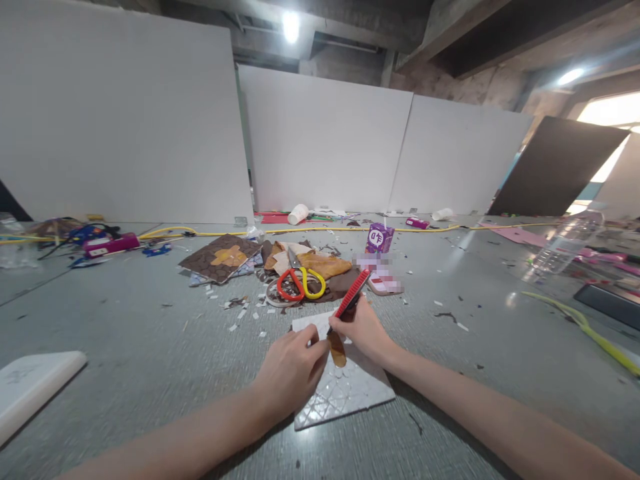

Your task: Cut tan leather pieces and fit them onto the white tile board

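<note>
In my right hand point(361, 327) is a red and black utility knife point(353, 293), held slanted like a pen. Its tip end points down at a small golden-brown strip point(337, 352) with a rounded end. Curled fingers of my left hand point(295, 360) pinch and press the strip's left side; the fingertips are partly hidden. Beneath both hands lies a white board point(350, 393) with a raised pattern. Beyond it, scissors point(303, 283) with one red and one yellow handle rest on brown and tan scraps point(325, 263).
A brown textured square point(220, 259) lies left of the scissors, amid small white bits. Behind the knife stand a purple drink carton point(379, 239) and a pink phone-like item point(385, 283). A yellow cable point(320, 230) crosses the back. At right lies a plastic bottle point(567, 243); a white slab point(37, 387) is left.
</note>
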A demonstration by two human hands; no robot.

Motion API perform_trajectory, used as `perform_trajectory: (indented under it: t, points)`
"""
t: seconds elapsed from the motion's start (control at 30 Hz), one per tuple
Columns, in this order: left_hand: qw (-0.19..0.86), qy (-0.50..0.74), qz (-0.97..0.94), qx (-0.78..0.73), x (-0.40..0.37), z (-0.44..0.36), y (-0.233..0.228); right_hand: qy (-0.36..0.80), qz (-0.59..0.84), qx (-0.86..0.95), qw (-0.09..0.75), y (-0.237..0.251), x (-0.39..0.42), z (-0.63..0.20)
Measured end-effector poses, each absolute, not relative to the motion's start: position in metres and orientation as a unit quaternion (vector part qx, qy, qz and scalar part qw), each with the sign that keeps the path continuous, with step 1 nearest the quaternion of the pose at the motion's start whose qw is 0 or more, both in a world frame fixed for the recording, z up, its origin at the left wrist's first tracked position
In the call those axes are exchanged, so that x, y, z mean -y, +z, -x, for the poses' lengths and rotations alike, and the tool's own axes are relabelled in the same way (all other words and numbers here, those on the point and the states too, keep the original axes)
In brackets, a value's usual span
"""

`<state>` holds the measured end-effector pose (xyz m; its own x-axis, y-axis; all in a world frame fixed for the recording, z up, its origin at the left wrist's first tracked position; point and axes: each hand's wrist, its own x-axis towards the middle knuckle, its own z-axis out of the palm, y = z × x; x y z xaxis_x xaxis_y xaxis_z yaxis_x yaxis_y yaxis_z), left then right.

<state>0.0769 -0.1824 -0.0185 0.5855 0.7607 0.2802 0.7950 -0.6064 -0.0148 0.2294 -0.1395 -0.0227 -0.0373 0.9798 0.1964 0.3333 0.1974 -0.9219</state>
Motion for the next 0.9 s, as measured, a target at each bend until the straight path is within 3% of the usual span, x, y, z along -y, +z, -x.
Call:
perform_trajectory:
  t: [0.9]
  points:
    - [0.059, -0.118, 0.888, 0.440, 0.1837, -0.0770, -0.0169, 0.370, 0.528, 0.616, 0.453, -0.0245, 0.1375, -0.2318]
